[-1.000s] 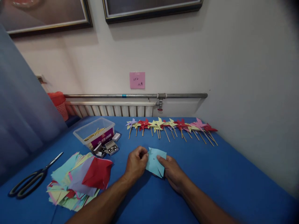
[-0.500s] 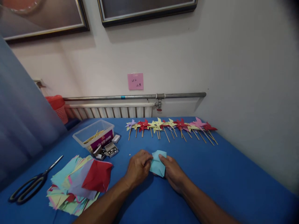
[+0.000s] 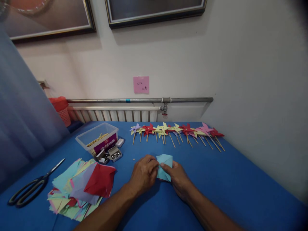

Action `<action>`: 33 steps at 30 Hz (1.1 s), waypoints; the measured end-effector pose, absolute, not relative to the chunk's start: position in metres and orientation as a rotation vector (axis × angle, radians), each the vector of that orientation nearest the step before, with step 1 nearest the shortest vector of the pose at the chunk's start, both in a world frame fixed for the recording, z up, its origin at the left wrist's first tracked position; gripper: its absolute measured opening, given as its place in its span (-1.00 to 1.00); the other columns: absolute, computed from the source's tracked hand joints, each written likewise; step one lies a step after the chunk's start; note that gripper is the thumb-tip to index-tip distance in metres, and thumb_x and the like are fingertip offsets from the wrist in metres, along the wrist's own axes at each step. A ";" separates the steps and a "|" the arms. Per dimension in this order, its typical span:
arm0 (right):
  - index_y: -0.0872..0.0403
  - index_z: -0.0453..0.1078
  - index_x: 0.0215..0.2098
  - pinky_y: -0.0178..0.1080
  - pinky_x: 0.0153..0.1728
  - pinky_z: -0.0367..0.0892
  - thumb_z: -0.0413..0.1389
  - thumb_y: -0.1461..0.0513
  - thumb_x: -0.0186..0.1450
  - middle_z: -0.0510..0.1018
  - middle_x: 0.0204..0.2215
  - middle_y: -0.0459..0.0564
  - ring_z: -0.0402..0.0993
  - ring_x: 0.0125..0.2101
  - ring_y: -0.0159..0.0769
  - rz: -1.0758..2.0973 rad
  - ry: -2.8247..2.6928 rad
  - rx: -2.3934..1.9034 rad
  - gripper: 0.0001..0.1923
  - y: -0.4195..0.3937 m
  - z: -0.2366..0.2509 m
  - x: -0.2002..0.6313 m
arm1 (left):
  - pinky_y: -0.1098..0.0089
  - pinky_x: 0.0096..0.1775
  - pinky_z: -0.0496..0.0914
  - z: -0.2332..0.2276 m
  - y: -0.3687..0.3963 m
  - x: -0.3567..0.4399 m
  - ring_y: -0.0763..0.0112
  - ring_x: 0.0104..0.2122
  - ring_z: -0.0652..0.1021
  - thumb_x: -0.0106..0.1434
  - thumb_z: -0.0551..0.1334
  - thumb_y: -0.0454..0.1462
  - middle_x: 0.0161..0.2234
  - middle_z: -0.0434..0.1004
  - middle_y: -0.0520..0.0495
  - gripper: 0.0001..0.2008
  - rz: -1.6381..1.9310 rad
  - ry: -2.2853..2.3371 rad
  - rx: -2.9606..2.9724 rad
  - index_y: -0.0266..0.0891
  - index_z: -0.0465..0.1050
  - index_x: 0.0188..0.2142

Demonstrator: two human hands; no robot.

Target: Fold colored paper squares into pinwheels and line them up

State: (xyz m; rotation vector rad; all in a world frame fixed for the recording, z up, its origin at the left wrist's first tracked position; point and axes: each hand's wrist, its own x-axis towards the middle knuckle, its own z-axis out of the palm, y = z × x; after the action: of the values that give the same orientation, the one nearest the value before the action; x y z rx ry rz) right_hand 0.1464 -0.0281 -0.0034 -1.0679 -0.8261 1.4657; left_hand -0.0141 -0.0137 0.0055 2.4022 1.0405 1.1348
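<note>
Both of my hands meet over a light blue paper piece (image 3: 165, 163) on the blue table (image 3: 231, 186). My left hand (image 3: 143, 174) pinches its left side with fingers curled. My right hand (image 3: 177, 178) holds its right and lower side, thumb pressing near the middle. The paper is partly folded, with a pointed flap sticking up at the far side; its lower part is hidden by my fingers.
A row of finished paper pinwheels on sticks (image 3: 176, 131) lies along the far edge. A clear box of sticks (image 3: 98, 138), small open boxes of pins (image 3: 112, 154), a stack of coloured paper (image 3: 81, 186) and scissors (image 3: 31, 187) lie to the left.
The blue paper has been folded in from a spread shape to a smaller, more compact one. My hands have drawn closer together over it.
</note>
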 end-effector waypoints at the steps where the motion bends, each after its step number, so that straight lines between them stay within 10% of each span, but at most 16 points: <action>1: 0.09 0.51 -0.22 -0.21 -0.41 0.45 0.41 0.05 0.01 0.65 -0.45 -0.06 0.55 -0.48 -0.23 1.436 -0.832 -1.062 -0.57 -0.027 -0.005 0.147 | 0.34 -0.16 0.37 0.008 -0.015 -0.013 0.30 -0.22 0.54 0.26 0.18 -0.34 -0.19 0.56 -0.14 -0.81 1.157 1.069 2.338 -0.19 0.56 -0.20; 10: 0.12 0.52 -0.27 -0.22 -0.39 0.36 0.38 -0.09 0.02 0.64 -0.45 -0.03 0.50 -0.48 -0.24 1.345 -0.990 -1.098 -0.49 -0.019 -0.023 0.151 | 0.45 -0.47 0.17 0.005 -0.005 -0.005 0.49 -0.54 0.32 0.07 0.33 -0.16 -0.58 0.34 0.09 -0.79 1.009 1.217 1.464 -0.27 0.44 -0.45; 33: 0.13 0.51 -0.29 -0.26 -0.42 0.29 0.34 -0.12 0.04 0.57 -0.50 -0.06 0.42 -0.50 -0.29 1.370 -1.153 -1.129 -0.48 -0.021 -0.018 0.152 | 0.47 -0.56 0.06 0.008 -0.002 -0.004 0.57 -0.66 0.19 -0.11 0.35 -0.19 -0.69 0.22 0.16 -0.77 1.019 1.145 1.167 -0.22 0.31 -0.57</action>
State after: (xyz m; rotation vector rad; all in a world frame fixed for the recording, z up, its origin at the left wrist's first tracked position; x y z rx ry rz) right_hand 0.1521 -0.0214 -0.0184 -1.1290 -1.1531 1.3697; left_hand -0.0043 -0.0024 0.0077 1.1670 1.1451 1.0190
